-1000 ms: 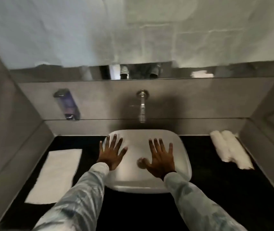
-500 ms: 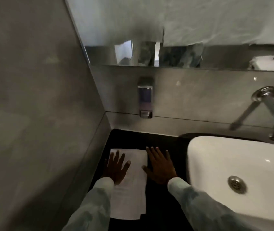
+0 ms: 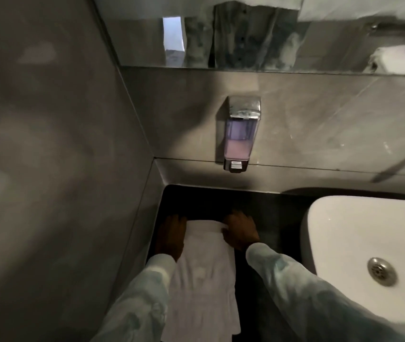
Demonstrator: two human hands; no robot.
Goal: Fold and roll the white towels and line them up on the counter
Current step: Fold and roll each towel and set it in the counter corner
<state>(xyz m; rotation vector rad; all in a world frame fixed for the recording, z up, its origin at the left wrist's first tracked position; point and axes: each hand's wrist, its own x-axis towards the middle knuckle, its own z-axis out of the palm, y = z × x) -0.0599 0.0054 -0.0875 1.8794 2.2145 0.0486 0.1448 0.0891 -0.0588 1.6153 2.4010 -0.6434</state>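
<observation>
A white towel (image 3: 202,275), folded into a long strip, lies on the black counter (image 3: 270,218) left of the basin, running away from me. My left hand (image 3: 172,236) grips the towel's far left corner, fingers curled over the edge. My right hand (image 3: 239,232) grips the far right corner, where the cloth bunches up a little. Both forearms in pale patterned sleeves reach in from below. The towel's near end hangs toward the bottom of the view.
A white basin (image 3: 339,233) with a metal drain (image 3: 381,271) fills the right side. A soap dispenser (image 3: 238,134) hangs on the grey back wall. A grey side wall (image 3: 61,169) closes the left. A mirror (image 3: 246,40) runs above.
My view turned from the basin to the counter's left side. Both hands went from flat over the basin onto the towel, then slid to its far end and curled around the corners.
</observation>
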